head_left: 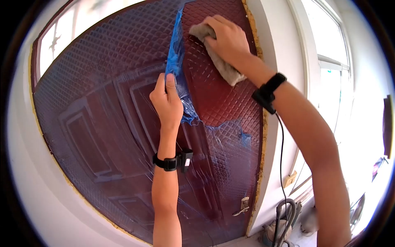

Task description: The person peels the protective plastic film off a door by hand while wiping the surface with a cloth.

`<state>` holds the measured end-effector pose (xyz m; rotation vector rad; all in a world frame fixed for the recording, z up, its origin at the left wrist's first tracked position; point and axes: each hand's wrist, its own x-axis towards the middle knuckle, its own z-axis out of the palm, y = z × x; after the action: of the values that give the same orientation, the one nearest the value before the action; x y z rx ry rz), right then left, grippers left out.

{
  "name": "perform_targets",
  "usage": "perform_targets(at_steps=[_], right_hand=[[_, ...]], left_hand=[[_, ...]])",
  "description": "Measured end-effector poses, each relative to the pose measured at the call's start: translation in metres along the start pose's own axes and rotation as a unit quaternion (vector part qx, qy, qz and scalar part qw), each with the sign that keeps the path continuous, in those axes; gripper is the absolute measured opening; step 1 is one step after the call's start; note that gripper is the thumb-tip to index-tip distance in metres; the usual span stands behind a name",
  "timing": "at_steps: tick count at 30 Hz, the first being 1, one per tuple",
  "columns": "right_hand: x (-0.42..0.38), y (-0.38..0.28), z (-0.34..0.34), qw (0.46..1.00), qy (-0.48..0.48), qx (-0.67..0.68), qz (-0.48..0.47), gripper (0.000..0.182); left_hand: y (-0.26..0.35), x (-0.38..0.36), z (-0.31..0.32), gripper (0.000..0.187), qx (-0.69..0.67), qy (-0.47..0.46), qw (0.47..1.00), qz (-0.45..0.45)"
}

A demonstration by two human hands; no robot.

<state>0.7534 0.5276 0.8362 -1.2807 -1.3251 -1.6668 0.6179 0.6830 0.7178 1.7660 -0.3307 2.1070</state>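
Observation:
My left hand (168, 99) pinches a strip of blue plastic film (176, 53), which hangs loose from the dark red door (152, 136). My right hand (228, 39) holds a grey-brown cloth (224, 68) against the bare, shinier upper right part of the door. The cloth droops below the palm. Film still clings to the door's left and lower parts, with a ragged edge below the bare patch. Each wrist wears a black strapped device.
A door handle (241, 208) is at the lower right. Yellowish foam lines the door frame. A black cable hangs from the right wrist. A vacuum-like machine with a hose (279, 226) stands on the floor at the lower right, near a window (329, 74).

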Motion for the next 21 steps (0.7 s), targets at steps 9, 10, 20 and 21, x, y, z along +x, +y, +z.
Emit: perform_targets(at_steps=[9, 10, 20, 21], right_hand=[[-0.088, -0.047, -0.018, 0.963, -0.138, 0.012, -0.233, 0.032], [-0.083, -0.046, -0.017, 0.963, -0.136, 0.010, -0.231, 0.032], [-0.017, -0.028, 0.006, 0.996, -0.027, -0.001, -0.085, 0.030], [-0.039, -0.040, 0.003, 0.995, -0.025, 0.021, -0.098, 0.033]], left_hand=[[0.000, -0.001, 0.000, 0.046, -0.009, 0.027, 0.999, 0.043], [0.002, -0.002, 0.001, 0.046, -0.010, 0.025, 0.999, 0.046], [0.001, -0.008, -0.002, 0.047, -0.039, 0.029, 0.999, 0.011], [0.001, -0.006, -0.002, 0.047, -0.042, 0.033, 0.998, 0.017]])
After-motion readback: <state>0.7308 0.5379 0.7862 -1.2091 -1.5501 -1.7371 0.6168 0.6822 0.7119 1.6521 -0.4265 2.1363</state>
